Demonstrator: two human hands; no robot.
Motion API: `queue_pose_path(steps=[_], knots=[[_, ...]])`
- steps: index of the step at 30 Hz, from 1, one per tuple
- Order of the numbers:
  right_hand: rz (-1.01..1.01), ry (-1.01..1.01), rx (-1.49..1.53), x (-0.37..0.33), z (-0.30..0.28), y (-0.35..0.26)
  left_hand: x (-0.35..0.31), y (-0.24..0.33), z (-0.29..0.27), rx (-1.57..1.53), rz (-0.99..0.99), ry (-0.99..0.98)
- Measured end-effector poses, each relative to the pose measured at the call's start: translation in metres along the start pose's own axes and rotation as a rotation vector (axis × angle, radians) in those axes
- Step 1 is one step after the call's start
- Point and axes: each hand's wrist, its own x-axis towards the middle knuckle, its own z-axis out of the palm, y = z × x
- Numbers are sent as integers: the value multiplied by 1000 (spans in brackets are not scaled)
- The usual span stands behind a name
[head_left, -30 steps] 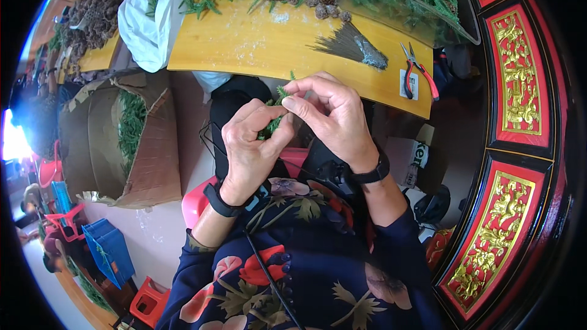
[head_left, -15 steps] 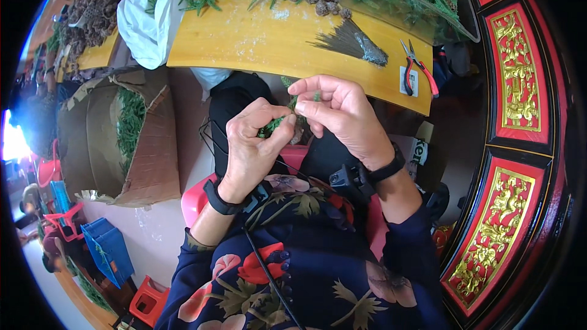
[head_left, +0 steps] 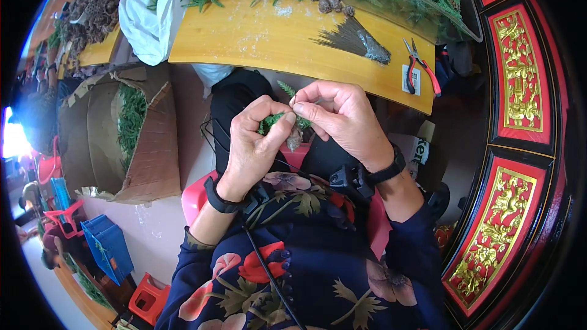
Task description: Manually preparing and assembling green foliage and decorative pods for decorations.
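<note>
Left hand (head_left: 255,137) tight on green sprig (head_left: 269,123)

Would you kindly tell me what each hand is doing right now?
Left hand: closed, pinching a green sprig.
Right hand: pinched closed beside it; what it grips cannot be told.

You have gilded red panels (head_left: 518,73) well right of your right hand (head_left: 347,116); a blue crate (head_left: 107,249) and red stool (head_left: 159,299) sit lower left of your left hand (head_left: 255,139).

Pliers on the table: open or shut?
Open: the pliers lie with their red handles spread and their tips apart.
</note>
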Motion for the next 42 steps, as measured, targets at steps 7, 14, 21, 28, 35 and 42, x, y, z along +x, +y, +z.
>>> queue_pose_path(steps=[7,14,21,28,35,42], knots=[[-178,153,-193,-6,7,7,1,-3,-2,-285,-236,-103],[-617,254,-572,-3,6,6,8,-6,-10,-419,-295,-191],[-697,8,-661,8,-10,-7,9,1,-20,-391,-347,-305],[-779,-102,-911,21,-12,-18,10,0,-25,-283,-295,-295],[-549,-22,-1028,14,-4,-18,6,9,-11,111,-132,-131],[-527,26,-908,13,-7,-4,4,-3,-10,275,-78,17]])
